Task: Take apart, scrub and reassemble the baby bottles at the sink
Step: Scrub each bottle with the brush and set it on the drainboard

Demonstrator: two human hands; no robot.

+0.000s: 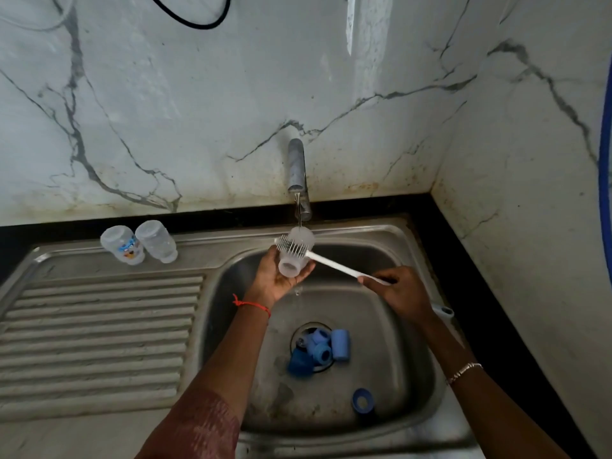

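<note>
**Clear bottle under the running tap, brush laid across it**

A white marble wall [198, 111] with grey veins backs a stainless-steel sink [407, 326] set in a black counter [463, 260]. The ribbed drainboard [99, 326] lies to the left of the basin. A chrome tap [296, 167] stands at the far rim, and a thin stream of water [299, 210] runs from it.

The left hand [278, 276] is held palm up above the basin, its fingers and thumb curled around a clear baby bottle body [293, 263]. The bottle is tilted with its open mouth toward the camera and its far end under the stream. The right hand [400, 293] is wrapped around the handle of a white bottle brush [334, 265], whose bristle head lies across the outside of the held bottle, touching it.

Two more clear bottle bodies stand mouth down, side by side, at the far edge of the drainboard: one with a cartoon print [123, 245] and a plain one [156, 241] just to its right.

A cluster of blue caps and collars [319, 351] lies over the drain at the bottom of the basin. A single blue screw ring [362, 399] sits apart from them, nearer the front wall.

A red thread [251, 304] circles the left wrist and a thin bracelet [463, 372] the right.
</note>
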